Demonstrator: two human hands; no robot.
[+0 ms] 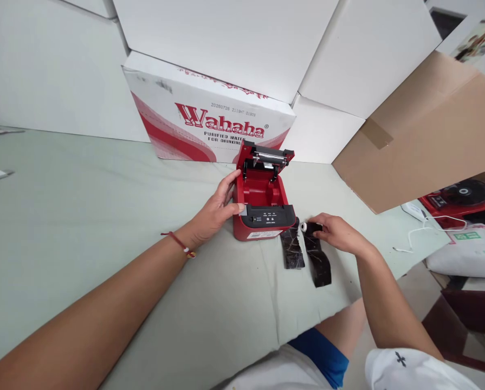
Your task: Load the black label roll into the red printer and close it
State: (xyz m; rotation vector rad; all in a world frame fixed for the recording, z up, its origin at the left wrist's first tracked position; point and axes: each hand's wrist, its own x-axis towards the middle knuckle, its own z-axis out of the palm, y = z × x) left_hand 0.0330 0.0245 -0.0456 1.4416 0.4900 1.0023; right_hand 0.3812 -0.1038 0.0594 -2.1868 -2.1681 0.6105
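Note:
A small red printer [262, 200] with a black front panel sits on the pale green cloth, its lid tipped open and its paper well empty. My left hand [218, 208] rests against the printer's left side, thumb on the front corner and fingers along the top edge. My right hand [334, 233] lies just right of the printer, fingers closed on a small roll with a white core [307, 227]. Two black strips [293, 248] lie flat on the cloth below it; one of them runs from the roll.
A red-and-white "Wahaha" carton [193, 116] stands behind the printer among plain white boxes. A brown cardboard flap [421, 135] overhangs at the right. Another red device [457, 197], a white cable [413, 238] and a bag sit beyond the table's right edge.

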